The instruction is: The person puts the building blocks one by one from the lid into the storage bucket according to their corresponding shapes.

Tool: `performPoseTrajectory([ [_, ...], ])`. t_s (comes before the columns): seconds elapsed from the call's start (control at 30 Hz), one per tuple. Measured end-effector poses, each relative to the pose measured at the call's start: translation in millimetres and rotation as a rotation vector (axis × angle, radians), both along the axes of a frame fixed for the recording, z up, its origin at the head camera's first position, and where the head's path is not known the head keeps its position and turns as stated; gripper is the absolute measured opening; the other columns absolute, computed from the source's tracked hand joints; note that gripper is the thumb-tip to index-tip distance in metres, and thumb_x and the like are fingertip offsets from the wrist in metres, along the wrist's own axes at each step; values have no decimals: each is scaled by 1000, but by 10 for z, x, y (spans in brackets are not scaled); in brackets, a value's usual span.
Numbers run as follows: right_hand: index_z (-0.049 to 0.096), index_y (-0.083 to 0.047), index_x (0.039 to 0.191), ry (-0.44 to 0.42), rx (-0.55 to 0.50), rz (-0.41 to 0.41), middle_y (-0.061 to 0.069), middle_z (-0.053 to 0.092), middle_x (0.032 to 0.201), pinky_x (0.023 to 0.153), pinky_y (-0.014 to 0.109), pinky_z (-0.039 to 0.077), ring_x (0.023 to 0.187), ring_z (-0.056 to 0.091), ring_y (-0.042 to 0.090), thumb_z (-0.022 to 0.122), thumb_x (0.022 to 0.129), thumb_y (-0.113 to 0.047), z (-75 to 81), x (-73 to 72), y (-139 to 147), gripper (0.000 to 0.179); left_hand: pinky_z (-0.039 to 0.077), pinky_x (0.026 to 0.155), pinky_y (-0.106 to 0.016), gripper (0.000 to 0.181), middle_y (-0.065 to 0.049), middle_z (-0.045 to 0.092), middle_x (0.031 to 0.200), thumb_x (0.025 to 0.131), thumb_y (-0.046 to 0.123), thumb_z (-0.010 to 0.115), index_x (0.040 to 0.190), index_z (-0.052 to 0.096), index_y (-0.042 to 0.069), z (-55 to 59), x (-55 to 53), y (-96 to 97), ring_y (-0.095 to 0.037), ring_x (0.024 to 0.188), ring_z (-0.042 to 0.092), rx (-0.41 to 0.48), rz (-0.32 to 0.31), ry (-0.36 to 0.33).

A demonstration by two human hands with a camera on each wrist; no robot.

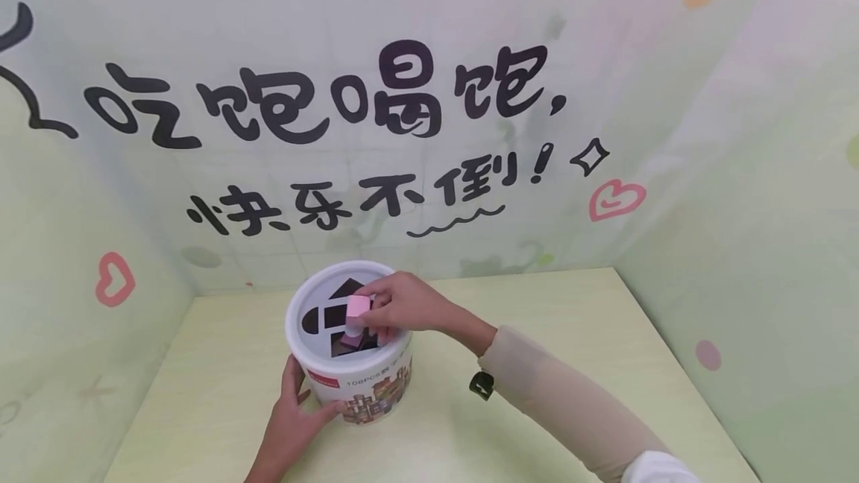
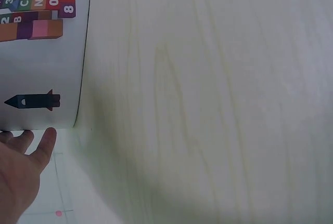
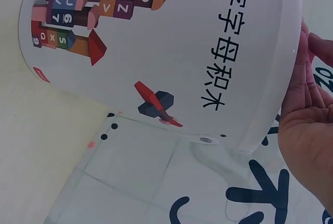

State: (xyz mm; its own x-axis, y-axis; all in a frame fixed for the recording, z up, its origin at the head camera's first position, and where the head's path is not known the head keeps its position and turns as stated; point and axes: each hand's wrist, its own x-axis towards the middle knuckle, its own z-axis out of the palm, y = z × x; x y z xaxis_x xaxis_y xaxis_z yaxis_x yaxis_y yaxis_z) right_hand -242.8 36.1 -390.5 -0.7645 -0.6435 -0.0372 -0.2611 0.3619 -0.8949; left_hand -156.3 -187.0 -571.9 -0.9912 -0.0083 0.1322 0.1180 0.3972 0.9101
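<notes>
A white toy-block bucket (image 1: 365, 396) with printed block pictures stands on the table. Its pale lid (image 1: 310, 349) has several dark shaped openings. My right hand (image 1: 406, 304) pinches a pink block (image 1: 359, 307) between thumb and fingers, close over the lid. Below the block, a purplish piece (image 1: 351, 341) shows at the front opening. At the bucket's lower left side, my left hand (image 1: 302, 412) holds it, thumb towards the front and fingers round the left. In the left wrist view, fingertips (image 2: 49, 134) meet the bucket's edge. The right wrist view leaves the block hidden behind the rim.
The light wood-grain table (image 1: 537, 334) reaches back to a printed wall (image 1: 376, 6) with large black characters. Side walls (image 1: 738, 304) close in left and right. A small black device (image 1: 481, 385) sits at my right wrist, below the sleeve (image 1: 570, 401).
</notes>
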Motion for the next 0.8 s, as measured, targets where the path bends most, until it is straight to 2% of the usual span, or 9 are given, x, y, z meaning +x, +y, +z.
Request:
performPoseTrajectory([
  [0.2,65,-17,97,-5,19,22,5,63,59,46,33,53,48,61,21,71,80,-22,-44,-63,-92,19,35,95,-52,111,-10,12,149,68,31,80,143,-3,38,2,3,5,-30,132,20,3,1,-9],
  [0.8,66,-18,100,103,75,77,-2,62,58,48,29,52,50,61,14,69,81,-21,-28,-136,-309,19,36,95,-49,112,-8,11,150,69,30,80,143,-4,38,-27,-5,-34,-26,132,19,7,-12,5],
])
